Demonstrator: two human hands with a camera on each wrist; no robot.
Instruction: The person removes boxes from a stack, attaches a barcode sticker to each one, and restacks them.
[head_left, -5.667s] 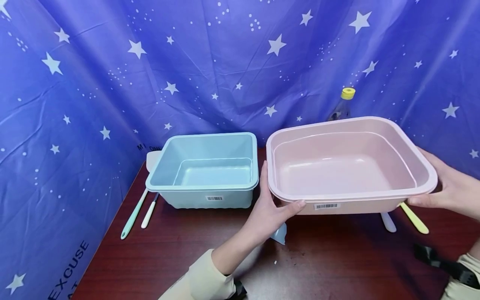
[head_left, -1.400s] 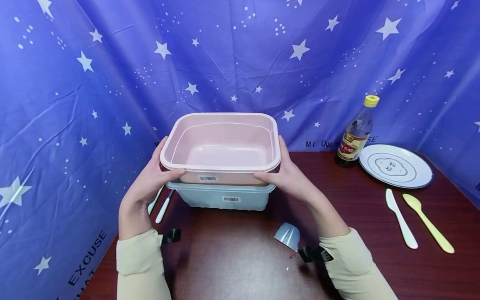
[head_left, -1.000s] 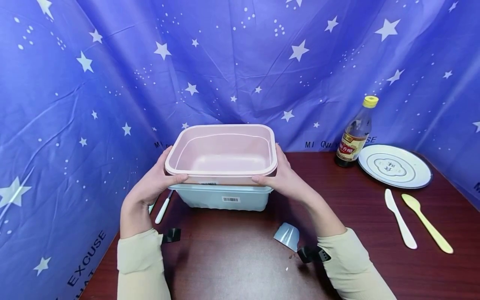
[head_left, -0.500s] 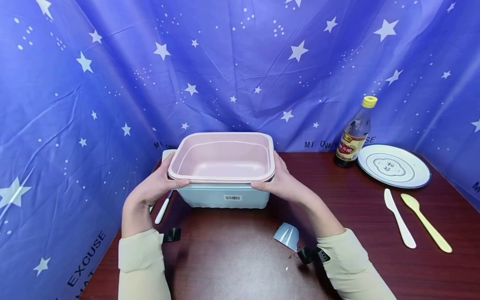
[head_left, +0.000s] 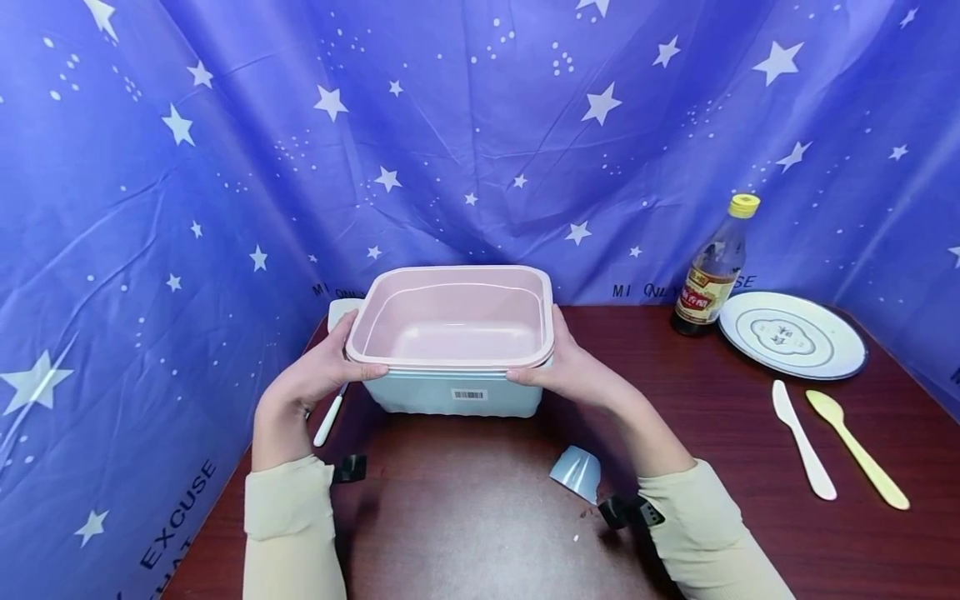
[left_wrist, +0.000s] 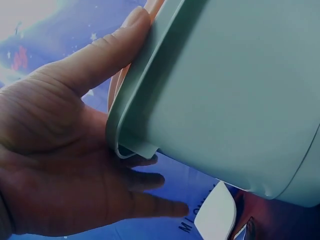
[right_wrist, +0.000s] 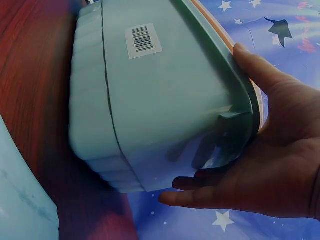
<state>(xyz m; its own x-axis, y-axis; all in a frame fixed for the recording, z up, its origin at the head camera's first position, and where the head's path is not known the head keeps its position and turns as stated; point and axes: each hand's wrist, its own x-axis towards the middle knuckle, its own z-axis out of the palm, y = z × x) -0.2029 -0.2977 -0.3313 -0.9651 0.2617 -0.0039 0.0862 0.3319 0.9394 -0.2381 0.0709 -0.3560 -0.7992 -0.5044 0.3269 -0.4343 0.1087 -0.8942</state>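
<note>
The pink tub [head_left: 450, 321] is sitting inside the blue tub [head_left: 457, 398] on the brown table [head_left: 480, 517]. The left hand [head_left: 318, 375] and the right hand [head_left: 577, 371] are gripping its two ends, thumbs curling over the rim, fingers spreading out underneath. A small blue cup [head_left: 576, 473] is lying nearby.

A pale pink tub [head_left: 450, 321] sits in a light blue tub [head_left: 457, 400] with a white barcode label, on a dark red-brown wood-grain tabletop [head_left: 465, 517], before a violet-blue cloth [head_left: 225, 167] scattered with white stars and dots.
</note>
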